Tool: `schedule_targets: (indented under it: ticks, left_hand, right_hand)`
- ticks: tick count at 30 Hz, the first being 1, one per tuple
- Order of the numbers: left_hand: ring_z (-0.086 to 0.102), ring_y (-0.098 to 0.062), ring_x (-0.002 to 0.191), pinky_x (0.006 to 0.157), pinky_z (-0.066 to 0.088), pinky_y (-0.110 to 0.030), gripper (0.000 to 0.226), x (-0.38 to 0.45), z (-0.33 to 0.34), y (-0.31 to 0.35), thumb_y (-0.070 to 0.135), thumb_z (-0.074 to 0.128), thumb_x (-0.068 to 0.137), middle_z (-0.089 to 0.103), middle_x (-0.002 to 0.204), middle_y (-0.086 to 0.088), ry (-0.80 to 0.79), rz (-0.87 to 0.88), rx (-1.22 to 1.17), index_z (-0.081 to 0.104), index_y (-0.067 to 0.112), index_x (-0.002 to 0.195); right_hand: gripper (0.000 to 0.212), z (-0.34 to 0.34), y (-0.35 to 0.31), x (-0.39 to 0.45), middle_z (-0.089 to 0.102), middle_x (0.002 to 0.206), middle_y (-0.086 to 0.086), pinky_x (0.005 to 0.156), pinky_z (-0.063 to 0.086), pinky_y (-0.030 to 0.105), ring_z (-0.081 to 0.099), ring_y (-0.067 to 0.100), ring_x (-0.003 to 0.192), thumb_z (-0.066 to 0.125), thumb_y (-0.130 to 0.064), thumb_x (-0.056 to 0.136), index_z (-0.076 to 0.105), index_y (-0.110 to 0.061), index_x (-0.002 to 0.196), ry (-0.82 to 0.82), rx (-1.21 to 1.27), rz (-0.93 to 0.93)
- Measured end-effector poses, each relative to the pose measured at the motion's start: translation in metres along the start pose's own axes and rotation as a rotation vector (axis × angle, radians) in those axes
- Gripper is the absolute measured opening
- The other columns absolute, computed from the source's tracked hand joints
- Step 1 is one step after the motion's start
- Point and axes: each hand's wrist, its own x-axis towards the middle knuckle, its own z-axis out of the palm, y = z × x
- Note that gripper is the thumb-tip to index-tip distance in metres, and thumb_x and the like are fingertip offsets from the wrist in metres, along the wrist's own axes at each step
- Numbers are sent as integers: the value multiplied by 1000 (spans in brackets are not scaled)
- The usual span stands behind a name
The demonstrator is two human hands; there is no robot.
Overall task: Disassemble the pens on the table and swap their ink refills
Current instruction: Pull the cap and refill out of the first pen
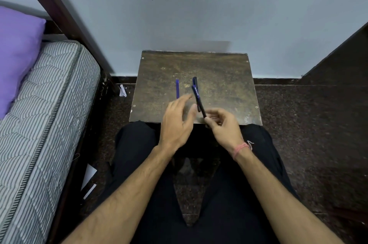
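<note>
Bed (39, 104) with striped mattress on my left, purple pillow (18, 54) on it, blue wall ahead, dark floor with paper scraps (122, 90) by the desk leg. Small worn brown desk (219, 76) sits between my knees, against the wall.

My right hand (225, 126) grips a dark pen (199, 102) by its lower end, fingers curled round it, pen tilted up and away over the near desk edge. My left hand (177, 122) is loose, fingers relaxed and holding nothing, thumb just beside the pen's middle.

A second dark pen (195, 81) lies on the desk behind the held one, partly hidden. Two thin blue refills (177, 88) lie side by side to its left, apart from it.

Judgement: pens are light, stiff plastic, likely smooth; best to pinch each half of the barrel near the joint and twist. Refills are thin, bendy and roll easily; pick mid-length. Nothing blocks the reach; small parts could roll off the desk edge.
</note>
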Motion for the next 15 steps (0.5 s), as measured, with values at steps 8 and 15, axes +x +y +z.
schedule_targets:
  ticks: [8,15]
  left_hand:
    - [81,-6,93,88,63,-22,19,-17,-10,7,29,60,116,86,97,0,-45,-307,-554,79,30,114]
    - [40,-6,56,50,36,-18,29,-34,-14,10,29,46,120,54,76,9,-327,-523,-543,68,21,103]
  right_hand:
    - [7,22,0,-20,77,98,13,83,67,33,74,20,87,76,-9,101,76,-7,108,-261,120,92]
    - [18,11,0,-16,77,107,10,80,64,34,73,16,89,75,-23,103,76,-14,119,-113,232,105]
